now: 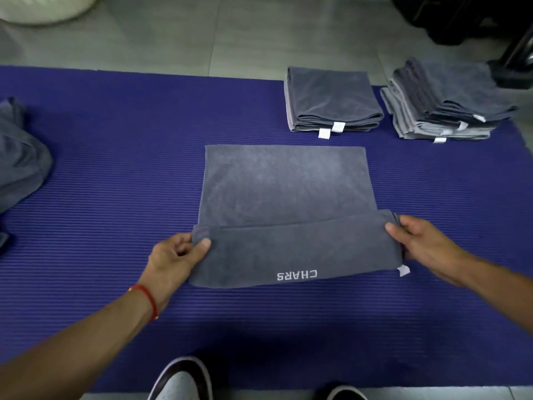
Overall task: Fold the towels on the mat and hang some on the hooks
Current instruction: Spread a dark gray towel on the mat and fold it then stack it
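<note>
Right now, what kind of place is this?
Probably an indoor room's floor set up for folding laundry: a ribbed purple mat lies on grey floor tiles, with stacks of folded grey towels and shoes at the edge.

Grey towel [284,197] part-folded on mat [115,197]

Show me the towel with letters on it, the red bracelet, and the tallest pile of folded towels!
towel with letters [288,249]: head view, folded-over flap.
red bracelet [150,298]: head view, band on left wrist.
tallest pile [455,96]: head view, top towel.
</note>
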